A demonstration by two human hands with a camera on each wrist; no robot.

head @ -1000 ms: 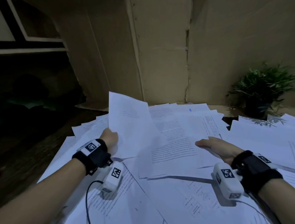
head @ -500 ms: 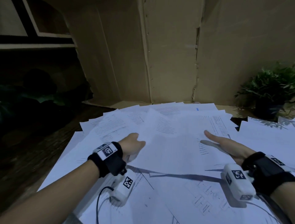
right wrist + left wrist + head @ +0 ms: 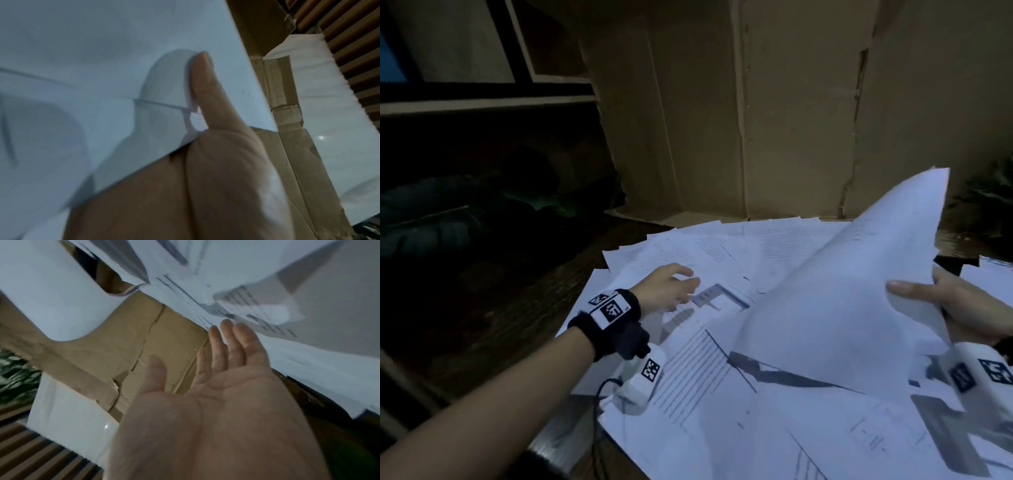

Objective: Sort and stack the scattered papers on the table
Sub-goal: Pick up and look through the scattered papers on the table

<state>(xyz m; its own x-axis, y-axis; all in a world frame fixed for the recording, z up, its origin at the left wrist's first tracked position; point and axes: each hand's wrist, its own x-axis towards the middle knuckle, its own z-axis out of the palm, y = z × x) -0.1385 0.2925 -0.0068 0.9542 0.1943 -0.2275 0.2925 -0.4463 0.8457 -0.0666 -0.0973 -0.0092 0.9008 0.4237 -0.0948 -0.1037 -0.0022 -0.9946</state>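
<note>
Many white printed papers [image 3: 722,370] lie scattered and overlapping on the dark table [image 3: 493,329]. My right hand [image 3: 955,308] pinches a bunch of white sheets [image 3: 852,291] by their right edge and holds them lifted and tilted above the pile. In the right wrist view the thumb [image 3: 207,91] presses flat on the held sheets [image 3: 102,65]. My left hand [image 3: 671,287] hovers open over papers at the left middle. The left wrist view shows its palm [image 3: 216,402] empty, fingers straight near the printed papers [image 3: 267,288].
A tall cardboard wall [image 3: 756,120] stands behind the table. A potted plant [image 3: 993,192] sits at the far right, partly hidden by the lifted sheets. The table's left edge drops to a dark floor [image 3: 448,222]. A cable [image 3: 599,411] trails from the left wrist camera.
My right hand went from lying flat on the papers to gripping sheets and raising them. My left hand let go of its sheet earlier and now hovers open farther forward.
</note>
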